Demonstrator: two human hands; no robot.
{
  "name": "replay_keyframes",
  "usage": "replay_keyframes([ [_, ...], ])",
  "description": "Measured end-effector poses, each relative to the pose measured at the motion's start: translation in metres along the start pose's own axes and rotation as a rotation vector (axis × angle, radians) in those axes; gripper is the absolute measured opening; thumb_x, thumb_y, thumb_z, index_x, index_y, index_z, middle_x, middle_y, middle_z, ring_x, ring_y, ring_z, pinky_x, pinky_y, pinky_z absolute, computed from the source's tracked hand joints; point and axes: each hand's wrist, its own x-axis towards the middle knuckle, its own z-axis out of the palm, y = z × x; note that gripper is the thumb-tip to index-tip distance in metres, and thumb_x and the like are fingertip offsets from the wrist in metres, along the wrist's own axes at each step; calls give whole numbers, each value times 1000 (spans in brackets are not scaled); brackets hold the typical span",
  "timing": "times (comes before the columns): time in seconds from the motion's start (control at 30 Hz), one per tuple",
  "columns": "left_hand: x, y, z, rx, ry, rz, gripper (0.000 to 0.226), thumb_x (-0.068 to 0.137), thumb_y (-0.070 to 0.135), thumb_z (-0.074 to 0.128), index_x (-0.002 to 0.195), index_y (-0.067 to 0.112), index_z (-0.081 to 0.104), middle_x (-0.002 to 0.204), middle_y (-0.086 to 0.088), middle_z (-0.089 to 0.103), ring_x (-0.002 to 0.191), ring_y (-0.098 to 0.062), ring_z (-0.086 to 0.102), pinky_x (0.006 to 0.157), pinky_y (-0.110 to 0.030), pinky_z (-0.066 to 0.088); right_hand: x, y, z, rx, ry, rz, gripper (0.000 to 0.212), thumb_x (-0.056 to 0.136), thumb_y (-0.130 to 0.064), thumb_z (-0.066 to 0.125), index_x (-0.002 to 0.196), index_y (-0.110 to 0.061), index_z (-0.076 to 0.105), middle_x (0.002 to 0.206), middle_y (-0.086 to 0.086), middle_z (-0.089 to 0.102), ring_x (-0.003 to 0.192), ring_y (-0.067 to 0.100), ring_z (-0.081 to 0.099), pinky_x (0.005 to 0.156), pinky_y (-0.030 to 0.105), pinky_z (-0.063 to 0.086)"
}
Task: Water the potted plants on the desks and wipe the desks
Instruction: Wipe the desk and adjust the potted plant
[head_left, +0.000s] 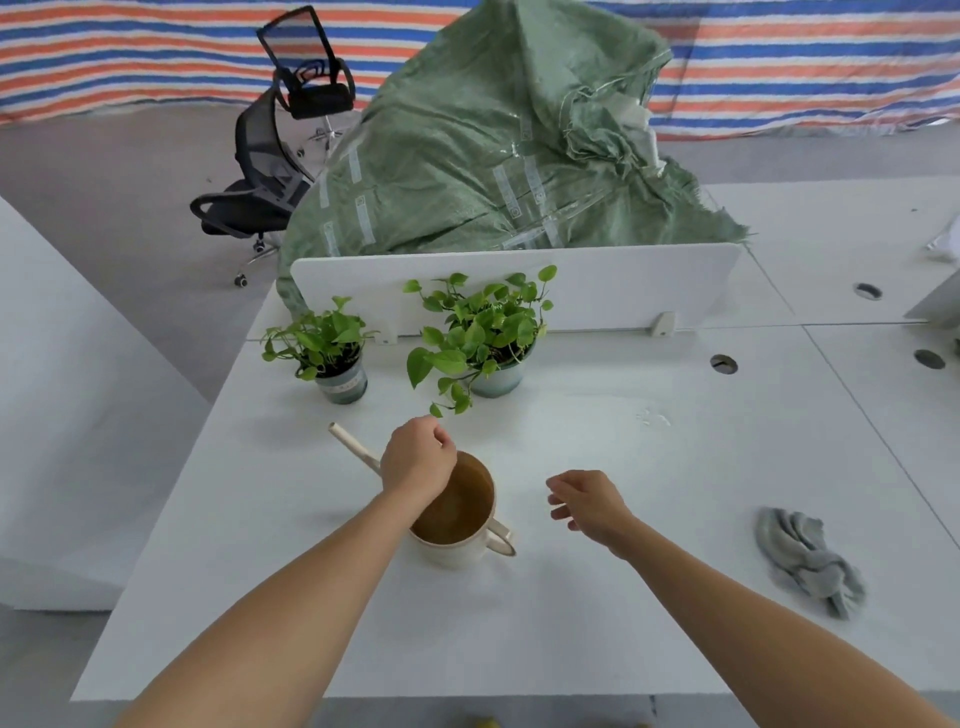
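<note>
well, the can (457, 551) stands mid-counter (597, 634), spout aimed up-left toward the small plant (332, 345), handle to the right. the left hand (418, 457) sits over its far rim, fingers curled down; whether they grip the rim i can't tell. the right hand (587, 501) hovers just right of the handle, fingers loose, holding nothing. the big plant (483, 332) stands by the divider (649, 283). a cloth (805, 561) lies crumpled at the right.
</note>
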Motion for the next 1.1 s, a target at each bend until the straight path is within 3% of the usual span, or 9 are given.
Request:
replay_keyframes([
  [0.23, -31, 75, 74, -74, -180, 196, 20, 90, 25, 58, 71, 18, 59, 69, 4, 62, 70, -17, 57, 59, -28, 43, -13, 85, -122, -127, 347, 109, 36, 96, -29, 55, 67, -11, 67, 74, 4, 72, 69, 25, 64, 63, 31, 45],
  [0.3, -45, 93, 105, -45, -257, 201, 32, 93, 29, 54, 64, 15, 53, 63, 1, 57, 62, -19, 52, 56, -28, 37, -14, 111, -160, -167, 466, 182, 36, 99, -26, 48, 73, -8, 65, 84, 12, 72, 73, 28, 58, 67, 35, 45],
  [0.4, -66, 113, 153, 7, -375, 149, 44, 96, 30, 45, 57, 15, 34, 55, -2, 38, 56, -23, 36, 54, -31, 27, -8, 144, -214, -219, 597, 269, 29, 97, -16, 42, 106, -4, 67, 111, 19, 67, 103, 37, 59, 81, 37, 45],
  [0.5, -83, 122, 192, 80, -454, 106, 42, 96, 30, 41, 59, 15, 30, 59, -1, 35, 56, -22, 33, 52, -30, 24, 2, 164, -246, -242, 555, 319, 41, 95, -17, 49, 135, -7, 54, 131, 15, 60, 119, 34, 56, 85, 34, 42],
  [0.57, -93, 133, 221, 116, -476, 78, 40, 96, 32, 41, 61, 13, 39, 67, 1, 42, 60, -21, 42, 54, -29, 30, 13, 177, -262, -312, 443, 366, 33, 93, -25, 55, 119, -5, 58, 116, 13, 63, 106, 33, 60, 80, 32, 44],
  [0.7, -111, 148, 254, 198, -506, 20, 32, 97, 34, 41, 93, 11, 64, 105, -2, 53, 94, -23, 57, 82, -35, 47, 34, 198, -272, -361, 317, 270, 11, 89, -20, 60, 84, -14, 68, 83, 2, 68, 80, 23, 63, 73, 36, 56],
  [0.8, -114, 158, 265, 250, -486, 13, 31, 98, 32, 39, 98, 13, 63, 108, -4, 50, 99, -24, 54, 87, -37, 47, 47, 193, -302, -253, 481, 78, 13, 93, -14, 55, 100, -11, 66, 92, 4, 65, 85, 23, 56, 73, 31, 43],
  [0.93, -102, 171, 272, 290, -443, -10, 31, 99, 31, 38, 102, 12, 63, 111, -5, 49, 101, -25, 51, 88, -36, 45, 73, 189, -366, -156, 662, 128, 24, 96, -12, 45, 114, -12, 62, 112, 13, 66, 102, 33, 59, 83, 37, 47],
  [1.1, -81, 184, 285, 339, -333, 26, 31, 99, 28, 39, 116, 10, 58, 123, -9, 47, 111, -27, 47, 90, -35, 41, 77, 206, -367, -584, 728, 56, 32, 95, -10, 48, 126, -14, 58, 129, 15, 52, 122, 34, 44, 97, 44, 38],
])
